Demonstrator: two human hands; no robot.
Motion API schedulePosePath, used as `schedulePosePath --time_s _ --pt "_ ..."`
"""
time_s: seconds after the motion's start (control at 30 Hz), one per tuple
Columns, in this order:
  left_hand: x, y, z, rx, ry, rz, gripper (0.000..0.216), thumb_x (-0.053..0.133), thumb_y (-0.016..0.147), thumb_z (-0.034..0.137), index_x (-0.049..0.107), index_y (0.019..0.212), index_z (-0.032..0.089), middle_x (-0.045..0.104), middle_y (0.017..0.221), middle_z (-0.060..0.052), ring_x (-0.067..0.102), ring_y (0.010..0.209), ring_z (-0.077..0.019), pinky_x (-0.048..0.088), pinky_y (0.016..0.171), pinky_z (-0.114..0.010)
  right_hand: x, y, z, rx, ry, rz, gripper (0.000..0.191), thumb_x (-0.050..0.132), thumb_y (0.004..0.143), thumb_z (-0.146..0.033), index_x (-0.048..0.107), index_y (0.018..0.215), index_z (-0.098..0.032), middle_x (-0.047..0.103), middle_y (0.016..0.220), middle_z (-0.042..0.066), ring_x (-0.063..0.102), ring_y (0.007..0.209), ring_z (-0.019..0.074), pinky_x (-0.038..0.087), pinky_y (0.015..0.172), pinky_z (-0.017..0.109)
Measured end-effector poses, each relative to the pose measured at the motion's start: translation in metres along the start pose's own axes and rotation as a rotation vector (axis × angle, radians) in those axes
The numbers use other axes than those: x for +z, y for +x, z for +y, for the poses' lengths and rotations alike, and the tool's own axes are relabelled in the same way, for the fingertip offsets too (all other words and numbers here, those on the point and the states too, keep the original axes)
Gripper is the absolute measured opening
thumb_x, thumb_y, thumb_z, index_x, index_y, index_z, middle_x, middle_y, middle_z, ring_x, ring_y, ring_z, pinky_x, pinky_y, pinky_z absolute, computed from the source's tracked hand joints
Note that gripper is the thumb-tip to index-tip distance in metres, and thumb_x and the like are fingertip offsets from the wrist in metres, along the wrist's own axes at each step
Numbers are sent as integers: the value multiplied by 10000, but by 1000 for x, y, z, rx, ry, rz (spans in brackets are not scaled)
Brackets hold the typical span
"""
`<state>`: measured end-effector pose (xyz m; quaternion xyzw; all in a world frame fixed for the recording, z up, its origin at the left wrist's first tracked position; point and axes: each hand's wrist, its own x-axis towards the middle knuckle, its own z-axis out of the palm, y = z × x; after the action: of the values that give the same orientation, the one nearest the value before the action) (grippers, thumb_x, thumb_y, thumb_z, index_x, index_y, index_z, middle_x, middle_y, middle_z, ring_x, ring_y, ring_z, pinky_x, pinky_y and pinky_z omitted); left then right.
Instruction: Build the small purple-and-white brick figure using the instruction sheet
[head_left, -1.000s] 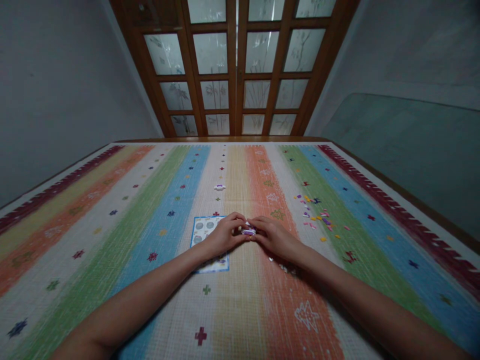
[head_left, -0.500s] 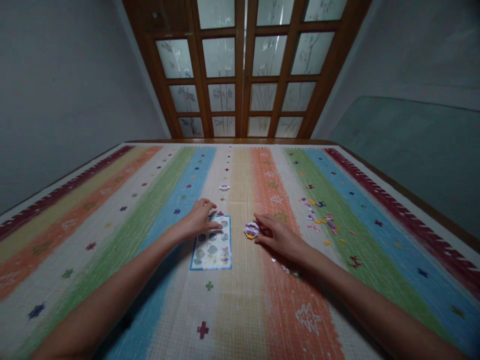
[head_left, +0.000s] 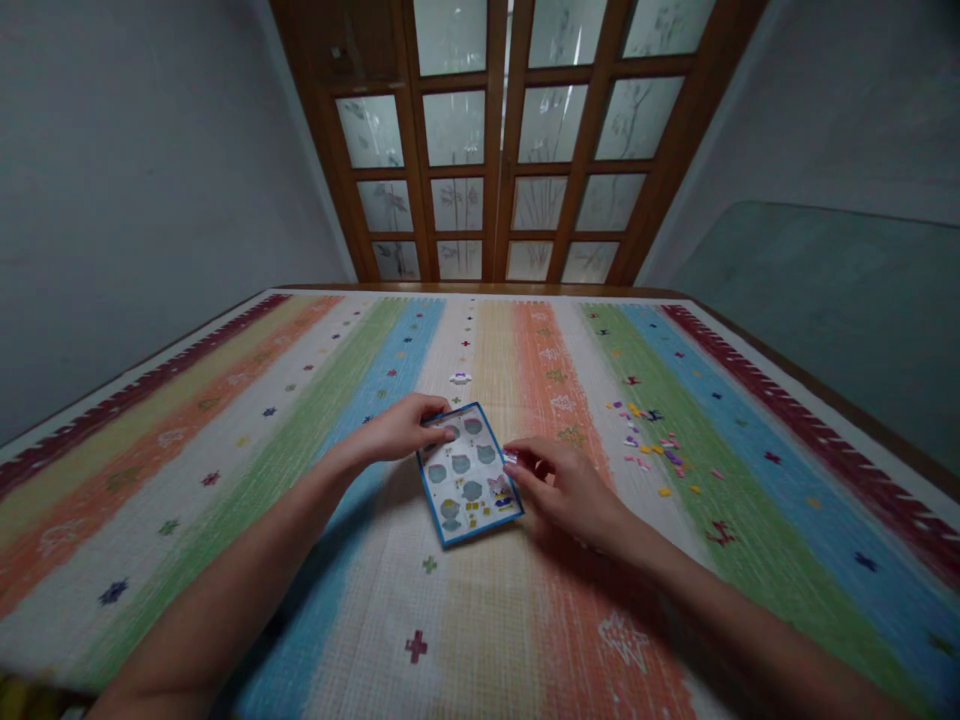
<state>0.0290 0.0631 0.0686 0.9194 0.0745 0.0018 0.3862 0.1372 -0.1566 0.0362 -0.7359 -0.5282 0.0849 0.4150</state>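
A blue-bordered picture card (head_left: 469,478) is tilted up off the striped cloth (head_left: 315,420) in the middle of the table. My left hand (head_left: 401,428) is closed on the card's far left corner. My right hand (head_left: 562,488) rests on the cloth at the card's right edge, its fingers curled. A bit of a small purple and white round piece (head_left: 510,458) shows at its fingertips; the card hides the rest of it.
Several tiny coloured pieces (head_left: 652,440) lie scattered on the green stripe to the right. One small white piece (head_left: 460,378) lies farther back. Wooden glazed doors (head_left: 495,150) stand behind the table. The table's right edge (head_left: 825,385) runs along a grey wall.
My hands have parted from the round piece. The left hand has taken the card, lifted it and swung it right over the piece. The right hand stays by the piece.
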Motion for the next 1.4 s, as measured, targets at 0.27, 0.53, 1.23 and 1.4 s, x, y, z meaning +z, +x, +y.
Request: schedulePosePath --time_s 0.27,0.53,1.23,1.4 --pt "-11 -9 39 19 -296 82 195 627 700 308 596 777 131 585 696 5 517 610 -104 392 532 -198 0 0 -17 217 418 -103 324 511 826 -430 525 623 -177 539 570 -5 506 517 112 409 458 226" --pt "-12 -29 45 41 -533 154 280 603 751 421 578 771 143 556 622 6 500 514 -91 416 487 -223 -17 -8 -31 299 543 39 381 582 740 -525 562 608 -168 553 578 -4 520 531 118 445 495 233" --pt "-3 -55 75 57 -435 44 286 524 802 324 503 572 155 497 504 36 432 469 -71 341 471 -192 -32 -36 -41 291 562 10 342 598 772 -460 601 590 -170 602 556 8 553 500 110 461 471 199" --pt "-4 -56 76 47 -413 37 298 511 799 358 488 578 159 475 520 39 416 483 -74 330 474 -194 -31 -40 -41 299 562 -63 338 586 792 -453 613 614 -167 628 612 22 585 568 124 477 529 214"
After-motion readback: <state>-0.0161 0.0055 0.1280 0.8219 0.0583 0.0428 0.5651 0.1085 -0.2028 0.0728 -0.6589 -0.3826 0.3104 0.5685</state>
